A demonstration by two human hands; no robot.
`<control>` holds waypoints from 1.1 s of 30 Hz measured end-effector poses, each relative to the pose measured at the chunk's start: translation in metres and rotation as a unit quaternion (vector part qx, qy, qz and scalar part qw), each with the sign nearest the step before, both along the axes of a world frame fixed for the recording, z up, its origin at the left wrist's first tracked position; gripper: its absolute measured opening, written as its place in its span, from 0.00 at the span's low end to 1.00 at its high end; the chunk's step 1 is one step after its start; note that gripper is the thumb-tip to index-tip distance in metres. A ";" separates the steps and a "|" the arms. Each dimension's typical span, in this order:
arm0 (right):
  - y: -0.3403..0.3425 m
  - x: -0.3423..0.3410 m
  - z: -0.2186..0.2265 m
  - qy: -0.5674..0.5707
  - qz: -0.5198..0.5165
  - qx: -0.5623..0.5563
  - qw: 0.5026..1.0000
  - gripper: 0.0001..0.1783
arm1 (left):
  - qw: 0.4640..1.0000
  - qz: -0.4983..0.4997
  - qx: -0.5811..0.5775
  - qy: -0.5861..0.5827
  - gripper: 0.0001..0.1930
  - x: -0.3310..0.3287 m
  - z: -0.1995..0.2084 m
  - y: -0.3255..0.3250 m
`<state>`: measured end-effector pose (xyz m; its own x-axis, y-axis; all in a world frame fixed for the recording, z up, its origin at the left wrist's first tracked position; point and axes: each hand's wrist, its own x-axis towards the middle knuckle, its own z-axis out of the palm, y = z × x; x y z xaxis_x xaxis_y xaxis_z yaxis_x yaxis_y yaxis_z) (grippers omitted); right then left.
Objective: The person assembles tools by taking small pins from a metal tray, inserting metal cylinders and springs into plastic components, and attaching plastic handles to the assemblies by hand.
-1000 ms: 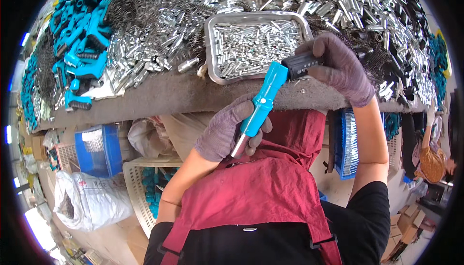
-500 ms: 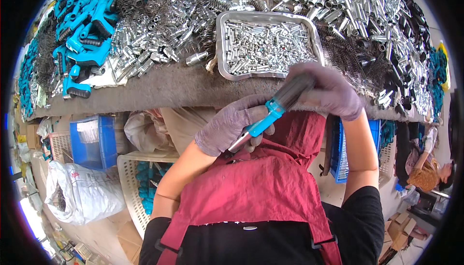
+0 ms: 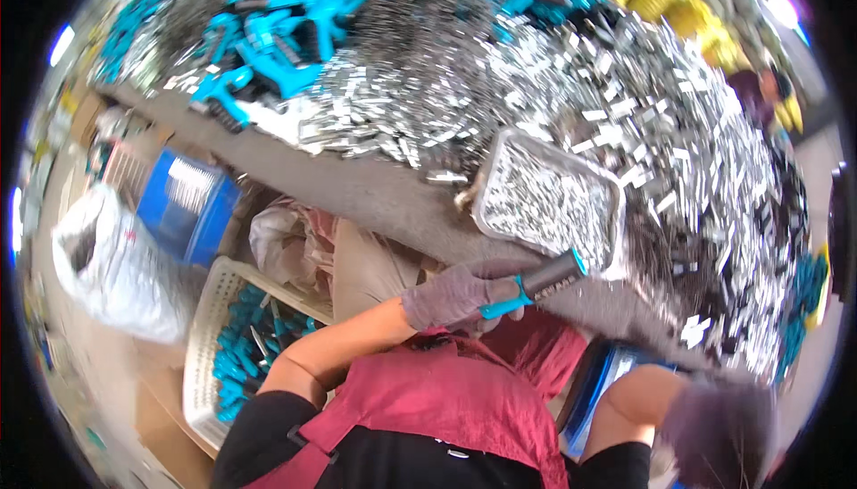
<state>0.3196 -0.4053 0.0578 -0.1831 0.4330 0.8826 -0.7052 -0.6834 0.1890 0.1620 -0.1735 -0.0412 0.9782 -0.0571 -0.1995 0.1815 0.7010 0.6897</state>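
Note:
Near the front edge of the bench, my left hand [image 3: 460,295], in a grey-purple glove, is closed around a hand tool [image 3: 552,277] with a black barrel and turquoise parts. The barrel points up to the right and ends in a turquoise rim; its exact kind I cannot make out. My right hand [image 3: 725,431], gloved the same way, is far out at the lower right, away from the tool. Motion smears its fingers, so whether it holds anything is not visible. Just beyond the tool stands a clear tray [image 3: 482,208] of small silver pins.
Loose silver metal parts [image 3: 384,110], dark springs [image 3: 424,16] and turquoise tool bodies [image 3: 268,47] are heaped over the bench. Below it are a cream crate [image 3: 203,355] of turquoise tools, a blue bin [image 3: 183,212] and a white sack [image 3: 116,275]. Yellow bundles [image 3: 669,3] lie at the far right.
My right hand has left the black barrel and moved to the lower right. My left hand still holds the tool, shifted slightly right and lower. The whole view has turned.

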 end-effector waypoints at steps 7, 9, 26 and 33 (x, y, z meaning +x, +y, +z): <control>0.031 0.034 0.012 -0.026 0.008 0.049 0.998 0.17 | 0.998 -0.048 0.007 -0.030 0.29 -0.016 0.002 -0.013; 0.029 0.040 0.013 -0.028 -0.018 0.061 0.998 0.17 | 0.997 -0.051 0.061 -0.026 0.28 -0.018 0.001 -0.013; 0.009 0.017 0.014 0.028 -0.285 0.053 0.957 0.18 | 0.998 -0.049 0.006 0.033 0.27 -0.025 -0.009 -0.017; 0.014 0.006 0.031 0.021 -0.395 0.061 0.916 0.18 | 0.998 -0.063 -0.002 0.018 0.28 -0.025 -0.011 -0.018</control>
